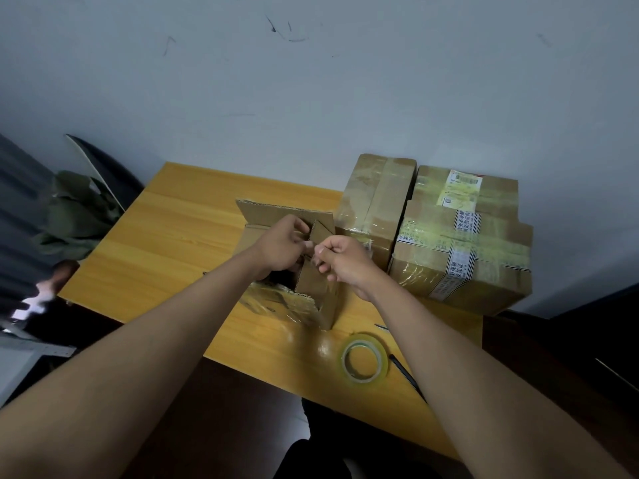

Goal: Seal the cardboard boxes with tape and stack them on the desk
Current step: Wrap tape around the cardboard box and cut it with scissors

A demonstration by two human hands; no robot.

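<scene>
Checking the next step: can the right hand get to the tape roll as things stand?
Probably yes: the tape roll lies flat on the desk beside the right forearm, uncovered. The right hand must first release the open box's flap.

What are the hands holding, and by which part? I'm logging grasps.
Both the left hand and the right hand grip the upright flaps of the open cardboard box.

One wide-angle head view looks forward and steeply down from close above the table (pixel 179 236), its far edge against what seems a wall (pixel 311 81).
</scene>
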